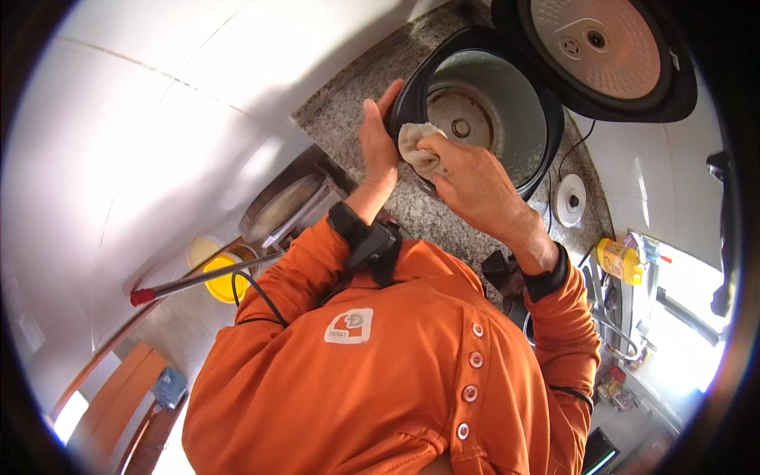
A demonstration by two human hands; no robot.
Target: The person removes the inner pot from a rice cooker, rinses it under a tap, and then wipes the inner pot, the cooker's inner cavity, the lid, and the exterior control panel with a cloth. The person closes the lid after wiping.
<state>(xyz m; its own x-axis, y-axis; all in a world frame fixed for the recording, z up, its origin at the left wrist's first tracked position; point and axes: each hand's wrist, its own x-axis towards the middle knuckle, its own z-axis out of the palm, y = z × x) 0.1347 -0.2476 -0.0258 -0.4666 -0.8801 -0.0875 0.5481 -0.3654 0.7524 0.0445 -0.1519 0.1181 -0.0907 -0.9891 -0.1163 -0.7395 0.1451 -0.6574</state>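
Note:
A large rice cooker (555, 155) with a black rim stands on a speckled granite counter (350, 95). Inside its grey well, the round heating plate (454, 110) shows brownish stains and a central button. The hinged lid (599, 47) is tilted back, its metal inner face exposed. My right hand (475, 184) pinches a crumpled off-white cloth (418, 148) against the near left part of the rim. Flat along the cooker's outer left side rests my left hand (380, 142), thumb raised and fingertips partly hidden; it grips nothing.
Right of the cooker lie a white disc with a black knob (570, 200) and a black cord (579, 145). A yellow bottle (619, 261) and a metal faucet (620, 341) are farther right. At left are a red-tipped rod (202, 278) and a yellow round lid (222, 280).

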